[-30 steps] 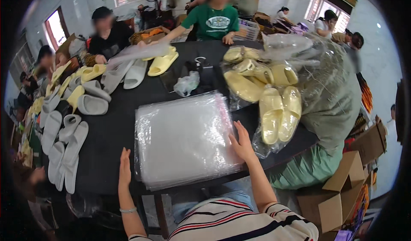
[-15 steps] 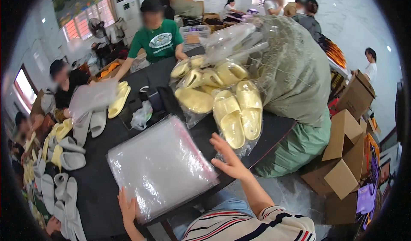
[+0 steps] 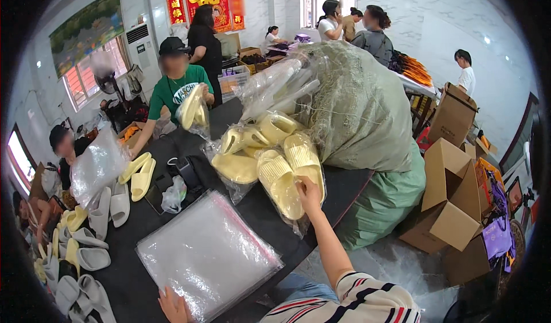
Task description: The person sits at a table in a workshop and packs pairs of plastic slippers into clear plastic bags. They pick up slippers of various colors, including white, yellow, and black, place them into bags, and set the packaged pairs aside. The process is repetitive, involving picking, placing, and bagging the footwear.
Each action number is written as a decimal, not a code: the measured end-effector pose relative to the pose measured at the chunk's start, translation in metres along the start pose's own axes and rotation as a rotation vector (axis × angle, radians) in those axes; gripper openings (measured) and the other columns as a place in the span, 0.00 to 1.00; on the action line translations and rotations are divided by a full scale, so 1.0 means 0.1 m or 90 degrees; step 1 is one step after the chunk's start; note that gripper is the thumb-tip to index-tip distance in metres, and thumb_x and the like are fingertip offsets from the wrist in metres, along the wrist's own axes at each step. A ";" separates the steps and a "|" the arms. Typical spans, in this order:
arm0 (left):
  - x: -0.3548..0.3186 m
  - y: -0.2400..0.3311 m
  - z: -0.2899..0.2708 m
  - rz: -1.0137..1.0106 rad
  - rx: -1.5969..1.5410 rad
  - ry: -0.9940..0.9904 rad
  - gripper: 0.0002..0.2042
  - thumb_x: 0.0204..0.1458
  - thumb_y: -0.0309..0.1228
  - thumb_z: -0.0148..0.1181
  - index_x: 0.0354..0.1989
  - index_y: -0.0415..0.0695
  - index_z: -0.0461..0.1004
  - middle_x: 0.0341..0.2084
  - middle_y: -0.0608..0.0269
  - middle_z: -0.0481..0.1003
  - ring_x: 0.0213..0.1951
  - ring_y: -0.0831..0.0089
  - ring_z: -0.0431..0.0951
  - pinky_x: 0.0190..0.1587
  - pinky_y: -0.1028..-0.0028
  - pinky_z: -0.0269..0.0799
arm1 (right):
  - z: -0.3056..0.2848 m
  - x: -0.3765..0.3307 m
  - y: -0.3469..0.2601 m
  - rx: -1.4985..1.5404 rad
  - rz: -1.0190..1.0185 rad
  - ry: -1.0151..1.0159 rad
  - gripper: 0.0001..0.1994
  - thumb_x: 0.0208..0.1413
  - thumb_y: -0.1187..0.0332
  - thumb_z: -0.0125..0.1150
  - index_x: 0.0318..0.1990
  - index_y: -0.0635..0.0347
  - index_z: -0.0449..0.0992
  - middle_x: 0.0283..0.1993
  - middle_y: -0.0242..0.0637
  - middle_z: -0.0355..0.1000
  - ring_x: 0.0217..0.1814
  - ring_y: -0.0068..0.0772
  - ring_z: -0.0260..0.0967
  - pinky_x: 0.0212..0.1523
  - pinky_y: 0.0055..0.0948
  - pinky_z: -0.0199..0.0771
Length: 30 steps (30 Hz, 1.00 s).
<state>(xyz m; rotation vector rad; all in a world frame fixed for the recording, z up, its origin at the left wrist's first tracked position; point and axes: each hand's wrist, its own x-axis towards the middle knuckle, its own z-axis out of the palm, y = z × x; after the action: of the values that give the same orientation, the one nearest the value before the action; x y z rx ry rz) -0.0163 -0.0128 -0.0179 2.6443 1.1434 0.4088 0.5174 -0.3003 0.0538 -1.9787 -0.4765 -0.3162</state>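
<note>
A pair of pale yellow slippers [image 3: 279, 176] in a clear bag lies on the dark table in front of me. My right hand [image 3: 310, 194] reaches forward onto this pair, fingers closed at the side of one slipper; the fingertips are partly hidden. A stack of clear plastic bags [image 3: 206, 254] with a pinkish strip along one edge lies flat nearer to me. At its lower left corner rests my left hand [image 3: 175, 306], fingers stretched out and holding nothing. More bagged yellow slippers [image 3: 234, 168] are heaped just beyond the pair.
A big woven sack [image 3: 361, 105] bulges at the table's right edge, above a green sack [image 3: 384, 202]. Grey slippers [image 3: 93, 258] and loose yellow ones [image 3: 142, 179] lie to the left. Across the table a co-worker in green [image 3: 181, 87] holds bagged slippers. Cardboard boxes [image 3: 445, 199] stand at right.
My right hand has moved forward from above the table edge onto the bagged slippers. The co-worker in green has lifted a bagged pair. The view has tilted upward.
</note>
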 end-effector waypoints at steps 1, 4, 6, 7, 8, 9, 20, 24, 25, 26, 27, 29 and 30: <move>-0.01 -0.01 0.01 0.001 0.007 0.007 0.32 0.58 0.52 0.49 0.68 0.52 0.54 0.65 0.43 0.54 0.64 0.40 0.54 0.66 0.52 0.47 | -0.01 0.00 -0.01 0.099 0.035 0.006 0.11 0.58 0.68 0.58 0.46 0.62 0.74 0.26 0.32 0.70 0.32 0.24 0.67 0.38 0.25 0.66; 0.01 0.05 -0.04 -0.036 0.011 -0.023 0.32 0.58 0.52 0.49 0.68 0.52 0.54 0.66 0.43 0.53 0.64 0.40 0.54 0.66 0.52 0.48 | -0.04 -0.05 -0.20 0.393 -0.004 0.029 0.09 0.61 0.72 0.53 0.46 0.64 0.74 0.33 0.27 0.71 0.38 0.16 0.66 0.39 0.17 0.64; 0.00 0.12 -0.13 -0.049 -0.001 -0.048 0.32 0.58 0.52 0.48 0.68 0.52 0.54 0.66 0.43 0.53 0.64 0.39 0.54 0.65 0.52 0.48 | -0.19 -0.12 -0.57 0.484 -0.010 -0.075 0.10 0.63 0.70 0.52 0.47 0.65 0.74 0.42 0.27 0.73 0.43 0.16 0.66 0.45 0.18 0.66; -0.01 0.15 -0.19 -0.044 -0.012 -0.053 0.32 0.58 0.53 0.48 0.68 0.52 0.54 0.66 0.43 0.53 0.64 0.40 0.54 0.65 0.52 0.48 | -0.31 -0.18 -0.85 0.509 0.017 -0.143 0.11 0.63 0.69 0.52 0.48 0.65 0.74 0.43 0.28 0.72 0.45 0.17 0.66 0.46 0.18 0.66; 0.00 0.20 -0.24 -0.036 -0.025 -0.057 0.32 0.59 0.53 0.47 0.69 0.52 0.54 0.66 0.43 0.53 0.64 0.40 0.54 0.65 0.51 0.49 | -0.41 -0.22 -1.08 0.530 0.043 -0.208 0.11 0.63 0.68 0.52 0.48 0.65 0.74 0.44 0.29 0.72 0.46 0.17 0.67 0.48 0.19 0.66; 0.01 0.29 -0.32 -0.044 -0.025 -0.067 0.32 0.59 0.54 0.46 0.68 0.51 0.54 0.65 0.43 0.54 0.64 0.40 0.54 0.65 0.51 0.48 | -0.42 -0.26 -1.24 0.547 0.028 -0.252 0.12 0.64 0.68 0.52 0.48 0.65 0.74 0.45 0.29 0.73 0.47 0.18 0.67 0.49 0.20 0.66; 0.08 0.02 -0.04 -0.098 0.029 -0.111 0.34 0.60 0.58 0.37 0.67 0.44 0.56 0.62 0.43 0.60 0.65 0.44 0.53 0.68 0.54 0.41 | 0.82 -0.68 -1.86 0.465 -0.324 -0.620 0.15 0.64 0.63 0.51 0.50 0.64 0.73 0.46 0.38 0.72 0.49 0.30 0.69 0.51 0.27 0.67; 0.03 0.17 -0.17 -0.023 -0.007 -0.036 0.30 0.59 0.46 0.47 0.68 0.47 0.55 0.65 0.42 0.55 0.66 0.45 0.52 0.67 0.54 0.44 | 0.72 -0.76 -1.84 0.358 -0.469 -0.677 0.15 0.61 0.66 0.54 0.53 0.61 0.71 0.44 0.40 0.70 0.46 0.37 0.69 0.51 0.36 0.67; 0.05 0.24 -0.19 -0.055 0.017 -0.052 0.30 0.58 0.42 0.49 0.68 0.48 0.54 0.65 0.42 0.54 0.65 0.45 0.53 0.67 0.55 0.45 | 0.71 -0.79 -1.73 0.388 -0.471 -0.648 0.15 0.62 0.66 0.53 0.53 0.61 0.71 0.44 0.40 0.70 0.45 0.37 0.69 0.50 0.36 0.67; 0.04 0.22 -0.18 -0.039 0.018 -0.034 0.30 0.57 0.42 0.50 0.68 0.48 0.54 0.64 0.41 0.54 0.64 0.44 0.54 0.67 0.55 0.46 | 0.68 -0.81 -1.62 0.418 -0.472 -0.618 0.14 0.62 0.66 0.53 0.53 0.61 0.71 0.43 0.39 0.70 0.44 0.36 0.69 0.49 0.36 0.67; 0.01 0.18 -0.15 -0.024 0.019 -0.016 0.30 0.57 0.42 0.50 0.68 0.47 0.54 0.64 0.41 0.55 0.64 0.44 0.55 0.67 0.55 0.46 | 0.59 -0.81 -1.54 0.415 -0.455 -0.564 0.13 0.63 0.66 0.53 0.50 0.62 0.73 0.41 0.39 0.71 0.43 0.36 0.70 0.45 0.35 0.68; -0.01 0.19 -0.17 -0.011 0.017 0.005 0.31 0.57 0.43 0.51 0.68 0.46 0.55 0.64 0.40 0.56 0.63 0.43 0.56 0.67 0.55 0.47 | 0.40 -0.79 -1.28 0.324 -0.340 -0.589 0.12 0.63 0.65 0.52 0.47 0.63 0.75 0.41 0.40 0.72 0.42 0.36 0.71 0.44 0.33 0.69; 0.01 0.24 -0.20 -0.012 0.013 0.005 0.31 0.57 0.43 0.51 0.67 0.46 0.55 0.63 0.40 0.56 0.62 0.42 0.57 0.66 0.55 0.47 | 0.30 -0.78 -1.13 0.276 -0.280 -0.598 0.12 0.63 0.65 0.52 0.45 0.63 0.76 0.41 0.40 0.73 0.42 0.36 0.71 0.43 0.33 0.69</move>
<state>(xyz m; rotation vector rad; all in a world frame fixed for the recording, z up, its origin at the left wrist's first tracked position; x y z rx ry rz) -0.0066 -0.0260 0.0082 2.6493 1.1798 0.4063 0.3964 -0.2443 0.0975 -1.4774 -1.4473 0.4580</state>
